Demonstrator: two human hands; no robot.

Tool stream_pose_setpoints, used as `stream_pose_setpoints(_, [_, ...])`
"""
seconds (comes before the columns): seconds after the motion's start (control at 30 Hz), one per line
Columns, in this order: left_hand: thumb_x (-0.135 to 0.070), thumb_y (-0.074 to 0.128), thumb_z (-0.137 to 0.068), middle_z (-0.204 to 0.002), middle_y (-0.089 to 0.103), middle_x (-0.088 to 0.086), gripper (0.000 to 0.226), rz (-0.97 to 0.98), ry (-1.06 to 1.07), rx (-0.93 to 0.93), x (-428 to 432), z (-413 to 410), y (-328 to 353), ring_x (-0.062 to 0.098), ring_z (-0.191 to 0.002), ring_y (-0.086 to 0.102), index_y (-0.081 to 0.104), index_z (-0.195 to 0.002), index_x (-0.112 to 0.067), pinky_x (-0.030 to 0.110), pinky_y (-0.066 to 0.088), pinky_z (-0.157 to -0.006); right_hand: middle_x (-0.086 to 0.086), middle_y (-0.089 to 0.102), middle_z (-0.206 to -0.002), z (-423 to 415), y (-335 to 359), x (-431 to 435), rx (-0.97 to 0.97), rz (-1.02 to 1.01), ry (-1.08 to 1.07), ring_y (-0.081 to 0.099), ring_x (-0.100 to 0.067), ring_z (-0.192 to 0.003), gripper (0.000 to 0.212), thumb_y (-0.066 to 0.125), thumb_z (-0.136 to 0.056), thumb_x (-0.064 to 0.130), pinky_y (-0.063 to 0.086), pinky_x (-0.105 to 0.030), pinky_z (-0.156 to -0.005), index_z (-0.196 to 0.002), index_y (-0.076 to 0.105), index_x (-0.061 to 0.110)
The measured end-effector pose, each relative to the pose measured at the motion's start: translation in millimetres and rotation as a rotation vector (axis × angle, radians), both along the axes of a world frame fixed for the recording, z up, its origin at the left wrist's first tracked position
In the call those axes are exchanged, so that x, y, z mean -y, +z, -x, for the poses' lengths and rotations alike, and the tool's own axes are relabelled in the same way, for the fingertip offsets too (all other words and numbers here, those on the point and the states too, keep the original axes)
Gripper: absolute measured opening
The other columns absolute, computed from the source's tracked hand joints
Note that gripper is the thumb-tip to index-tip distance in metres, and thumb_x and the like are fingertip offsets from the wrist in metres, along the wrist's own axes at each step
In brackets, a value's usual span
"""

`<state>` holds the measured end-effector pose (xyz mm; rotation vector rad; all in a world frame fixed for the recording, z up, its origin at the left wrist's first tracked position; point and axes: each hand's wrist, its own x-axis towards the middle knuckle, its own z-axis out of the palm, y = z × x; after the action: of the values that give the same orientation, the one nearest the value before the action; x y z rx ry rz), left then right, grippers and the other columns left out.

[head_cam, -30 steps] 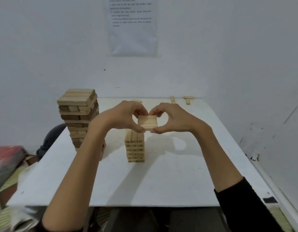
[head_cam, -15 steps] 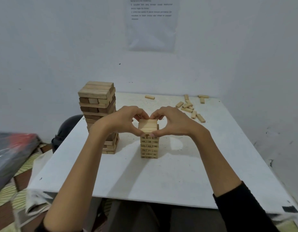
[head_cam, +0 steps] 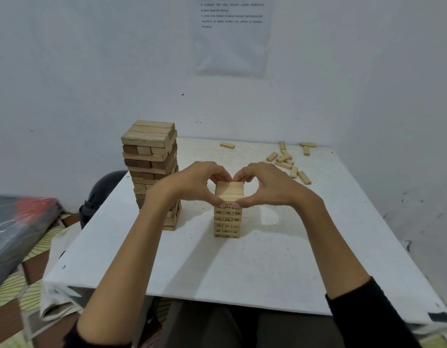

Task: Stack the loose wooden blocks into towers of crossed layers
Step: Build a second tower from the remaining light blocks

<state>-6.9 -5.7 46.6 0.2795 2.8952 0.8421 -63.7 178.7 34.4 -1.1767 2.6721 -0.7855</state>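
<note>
A small tower (head_cam: 227,222) of pale numbered blocks stands at the middle of the white table (head_cam: 242,272). Its top layer (head_cam: 229,190) lies between my two hands. My left hand (head_cam: 194,184) pinches that layer from the left, thumb at the near edge and fingers at the far edge. From the right, my right hand (head_cam: 265,185) pinches it the same way. A taller tower (head_cam: 152,169) of bigger, mixed brown and pale blocks stands to the left. Several loose blocks (head_cam: 288,162) lie at the far right of the table.
One single block (head_cam: 227,145) lies near the far edge by the white wall. A dark round helmet-like object (head_cam: 102,194) sits beyond the table's left edge. A grey and red bundle (head_cam: 19,227) lies at the far left on a patterned floor.
My hands came down with the pinched layer onto the small tower. The view shifted, bringing the loose blocks at the far right into sight.
</note>
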Motion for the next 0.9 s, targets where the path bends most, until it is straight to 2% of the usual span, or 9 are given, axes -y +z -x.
stream_pose_setpoints(0.2, [-0.017, 0.079, -0.071, -0.116, 0.056, -0.007, 0.053, -0.002, -0.002, 0.017, 2, 1, -1, 0.005, -0.108, 0.053, 0.057, -0.119, -0.021, 0.024, 0.044, -0.093, 0.014, 0.06, -0.099, 1, -2, -1, 0.006, 0.004, -0.001, 0.051, -0.006, -0.097, 0.051, 0.081, -0.066, 0.042, 0.045, -0.038, -0.09, -0.111, 0.064, 0.025])
stream_pose_setpoints(0.57, [-0.02, 0.08, -0.071, -0.118, 0.055, -0.008, 0.055, 0.017, -0.017, 0.02, 3, 3, -2, 0.003, -0.108, 0.052, 0.055, -0.121, -0.022, 0.022, 0.043, -0.091, 0.015, 0.058, -0.1, 0, -3, -4, 0.019, 0.002, -0.004, 0.051, -0.006, -0.099, 0.054, 0.08, -0.067, 0.044, 0.043, -0.036, -0.093, -0.115, 0.061, 0.027])
stream_pose_setpoints(0.73, [-0.042, 0.077, -0.07, -0.123, 0.05, -0.008, 0.07, -0.016, 0.016, -0.027, 2, 3, 0, 0.005, -0.116, 0.046, 0.049, -0.131, -0.023, 0.027, 0.041, -0.1, 0.011, 0.06, -0.11, 1, 2, -12, 0.098, 0.086, -0.015, 0.052, -0.004, -0.103, 0.056, 0.078, -0.069, 0.043, 0.044, -0.025, -0.09, -0.12, 0.058, 0.029])
stream_pose_setpoints(0.83, [-0.044, 0.067, -0.077, -0.123, 0.052, -0.006, 0.056, -0.085, 0.014, -0.141, -3, 6, 6, 0.007, -0.115, 0.048, 0.052, -0.127, -0.022, 0.028, 0.041, -0.1, 0.011, 0.061, -0.112, 6, 9, -20, 0.119, 0.153, -0.028, 0.053, 0.001, -0.102, 0.05, 0.075, -0.071, 0.044, 0.04, -0.011, -0.081, -0.116, 0.06, 0.029])
stream_pose_setpoints(0.9, [-0.043, 0.061, -0.083, -0.12, 0.056, -0.004, 0.046, -0.123, 0.012, -0.209, -8, 13, 12, 0.008, -0.113, 0.051, 0.056, -0.123, -0.02, 0.028, 0.043, -0.098, 0.012, 0.061, -0.112, 14, 14, -26, 0.115, 0.184, -0.046, 0.054, 0.002, -0.102, 0.046, 0.074, -0.072, 0.045, 0.039, -0.011, -0.08, -0.114, 0.061, 0.03])
